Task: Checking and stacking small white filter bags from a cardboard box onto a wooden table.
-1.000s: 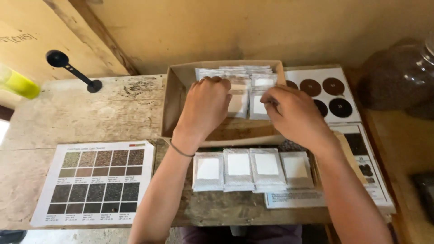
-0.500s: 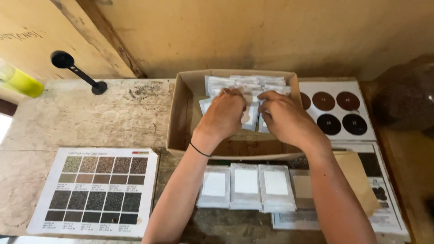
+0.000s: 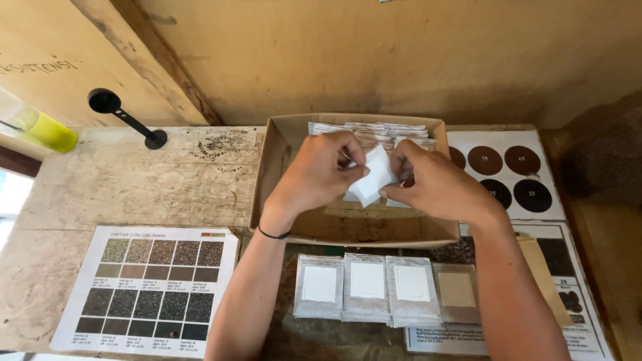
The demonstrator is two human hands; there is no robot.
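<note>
Chart: colour chart (image 3: 150, 289) lies flat at the surface's (image 3: 134, 187) left edge.
Left hand: left hand (image 3: 319, 175) pinches the white packet (image 3: 372, 175) over the box (image 3: 281, 150).
Right hand: right hand (image 3: 438, 186) pinches that packet's other side.
Row: four sachets (image 3: 388, 287) lie side by side, just below the box.

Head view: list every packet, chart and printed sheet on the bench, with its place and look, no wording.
White packet: pinched between left hand and right hand, over the box.
Cardboard box: centre back, brown, open, more packets standing at its far end.
Four flat packets: a row in front of the box, grey with pale squares.
Swatch chart: front left, white, brown and black squares.
Disc chart: right of the box, white, dark brown circles.
</note>
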